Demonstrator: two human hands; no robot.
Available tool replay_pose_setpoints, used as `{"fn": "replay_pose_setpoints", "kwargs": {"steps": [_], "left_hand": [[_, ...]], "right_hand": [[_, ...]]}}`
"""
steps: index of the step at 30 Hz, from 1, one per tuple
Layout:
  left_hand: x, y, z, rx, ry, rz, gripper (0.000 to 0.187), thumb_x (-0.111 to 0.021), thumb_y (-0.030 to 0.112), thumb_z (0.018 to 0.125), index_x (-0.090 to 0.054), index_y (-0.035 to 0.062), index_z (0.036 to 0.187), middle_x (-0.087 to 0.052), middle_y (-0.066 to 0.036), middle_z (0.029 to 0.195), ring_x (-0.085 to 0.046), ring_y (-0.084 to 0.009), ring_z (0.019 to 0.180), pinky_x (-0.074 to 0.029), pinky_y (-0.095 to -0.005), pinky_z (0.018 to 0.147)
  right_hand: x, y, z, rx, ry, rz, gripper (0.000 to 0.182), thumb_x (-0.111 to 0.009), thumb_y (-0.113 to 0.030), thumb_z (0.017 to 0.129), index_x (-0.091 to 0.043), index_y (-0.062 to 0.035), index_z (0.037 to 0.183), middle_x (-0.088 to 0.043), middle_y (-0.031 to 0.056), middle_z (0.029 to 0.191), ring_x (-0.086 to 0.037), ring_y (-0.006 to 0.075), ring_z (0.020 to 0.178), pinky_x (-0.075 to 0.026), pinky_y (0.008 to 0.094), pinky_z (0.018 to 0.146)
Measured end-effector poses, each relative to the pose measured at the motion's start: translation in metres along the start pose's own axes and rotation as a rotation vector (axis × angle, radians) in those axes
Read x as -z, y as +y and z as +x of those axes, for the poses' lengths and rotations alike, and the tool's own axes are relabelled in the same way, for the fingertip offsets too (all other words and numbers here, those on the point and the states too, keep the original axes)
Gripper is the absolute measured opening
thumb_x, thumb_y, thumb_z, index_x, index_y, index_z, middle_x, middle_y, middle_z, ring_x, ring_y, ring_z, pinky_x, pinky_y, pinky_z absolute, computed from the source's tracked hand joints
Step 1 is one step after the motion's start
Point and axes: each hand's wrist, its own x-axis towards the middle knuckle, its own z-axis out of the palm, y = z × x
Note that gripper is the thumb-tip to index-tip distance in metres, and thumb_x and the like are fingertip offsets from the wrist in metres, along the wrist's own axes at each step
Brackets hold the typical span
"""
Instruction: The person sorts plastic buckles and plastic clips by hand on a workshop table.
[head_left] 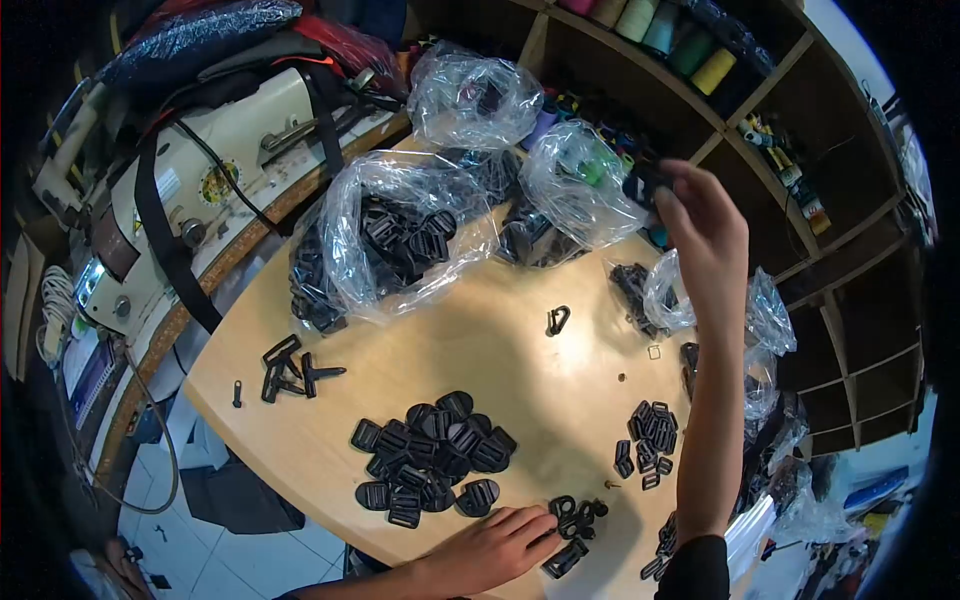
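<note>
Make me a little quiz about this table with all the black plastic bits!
1. True or false: the right hand is raised toward the clear bags.
2. What does the left hand rest on? A) a spool of thread B) small black buckles C) scissors
3. What kind of machine stands at the table's far left edge?

Key: 1 true; 2 B; 3 a sewing machine.

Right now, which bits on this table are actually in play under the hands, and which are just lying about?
In play:
- left hand resting on the small black rings
- right hand reaching up, holding a black piece

Lying about:
- buckle pile
- big bag of buckles
- lone hook
- sewing machine
- thread cones on the shelf
</note>
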Motion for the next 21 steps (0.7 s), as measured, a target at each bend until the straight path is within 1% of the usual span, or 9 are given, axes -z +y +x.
{"fn": "replay_pose_setpoints", "kwargs": {"steps": [2,4,9,12,14,15,17,20,21], "left_hand": [[0.0,0.0,0.0,0.007,0.001,-0.007,0.038,-0.057,0.01,0.083,-0.059,0.0025,0.12,-0.054,-0.011,0.12,-0.051,-0.0248,0.12,-0.043,-0.0351,0.097],[0.002,0.0,0.0,0.014,0.003,-0.013,0.038,-0.057,0.01,0.083,-0.059,0.0023,0.12,-0.054,-0.012,0.12,-0.051,-0.0248,0.12,-0.043,-0.0352,0.097],[0.003,-0.001,0.0,0.016,-0.022,-0.023,0.036,-0.057,0.011,0.083,-0.058,0.0014,0.119,-0.053,-0.012,0.12,-0.05,-0.0251,0.121,-0.042,-0.0351,0.098],[0.001,-0.002,0.0,0.016,0.001,-0.038,0.035,-0.058,0.011,0.084,-0.058,0.0013,0.118,-0.054,-0.011,0.12,-0.051,-0.0252,0.12,-0.042,-0.035,0.097],[0.002,-0.002,0.001,0.017,-0.002,-0.031,0.035,-0.058,0.011,0.084,-0.058,0.0014,0.117,-0.054,-0.011,0.119,-0.051,-0.0251,0.12,-0.042,-0.035,0.097],[0.003,-0.002,0.002,0.019,-0.004,-0.021,0.034,-0.058,0.011,0.084,-0.059,0.0014,0.117,-0.054,-0.011,0.119,-0.051,-0.0251,0.12,-0.043,-0.0351,0.096],[0.002,-0.002,0.001,0.015,-0.002,-0.018,0.034,-0.058,0.011,0.084,-0.059,0.0014,0.116,-0.054,-0.011,0.119,-0.052,-0.0251,0.119,-0.043,-0.0351,0.096],[0.002,-0.002,0.002,0.02,-0.001,-0.03,0.033,-0.058,0.011,0.084,-0.059,0.0012,0.116,-0.054,-0.011,0.119,-0.052,-0.025,0.119,-0.043,-0.0353,0.096],[0.002,-0.002,0.002,0.025,-0.003,-0.046,0.033,-0.058,0.011,0.084,-0.059,0.001,0.116,-0.054,-0.012,0.119,-0.052,-0.0251,0.119,-0.043,-0.0354,0.095]], "right_hand": [[-0.006,0.006,0.021,-0.001,-0.004,-0.068,0.026,-0.067,-0.009,0.088,-0.065,0.0002,0.113,-0.065,0.0037,0.09,-0.059,0.0072,0.078,-0.049,0.0229,0.071],[-0.012,0.014,0.034,0.019,0.054,-0.152,0.026,-0.069,-0.013,0.087,-0.067,-0.0001,0.109,-0.067,0.0052,0.088,-0.06,0.0077,0.076,-0.049,0.0238,0.072],[-0.018,0.019,0.043,-0.009,0.084,-0.205,0.028,-0.07,-0.016,0.085,-0.068,-0.0007,0.11,-0.068,0.0057,0.085,-0.06,0.0078,0.076,-0.05,0.024,0.072],[-0.019,0.021,0.041,-0.015,0.092,-0.174,0.029,-0.069,-0.015,0.086,-0.067,-0.0011,0.111,-0.069,0.0073,0.084,-0.064,0.0089,0.077,-0.051,0.0249,0.073],[-0.021,0.025,0.04,-0.004,0.088,-0.161,0.03,-0.068,-0.015,0.087,-0.066,-0.0026,0.114,-0.07,0.0103,0.089,-0.068,0.0126,0.079,-0.052,0.0268,0.072],[-0.023,0.026,0.038,-0.005,0.09,-0.164,0.03,-0.068,-0.015,0.087,-0.066,-0.0026,0.114,-0.07,0.0103,0.089,-0.068,0.0126,0.079,-0.052,0.0268,0.072],[-0.029,0.026,0.034,0.031,0.053,-0.219,0.031,-0.068,-0.015,0.087,-0.065,-0.0044,0.115,-0.07,0.0127,0.094,-0.071,0.0163,0.08,-0.054,0.0286,0.07],[-0.032,0.028,0.034,0.027,0.043,-0.237,0.031,-0.069,-0.016,0.087,-0.065,-0.0052,0.115,-0.07,0.014,0.096,-0.071,0.0178,0.078,-0.054,0.0291,0.068],[-0.032,0.028,0.034,0.045,0.086,-0.258,0.031,-0.07,-0.017,0.087,-0.065,-0.005,0.114,-0.07,0.0144,0.095,-0.071,0.0181,0.079,-0.054,0.0289,0.069]]}}
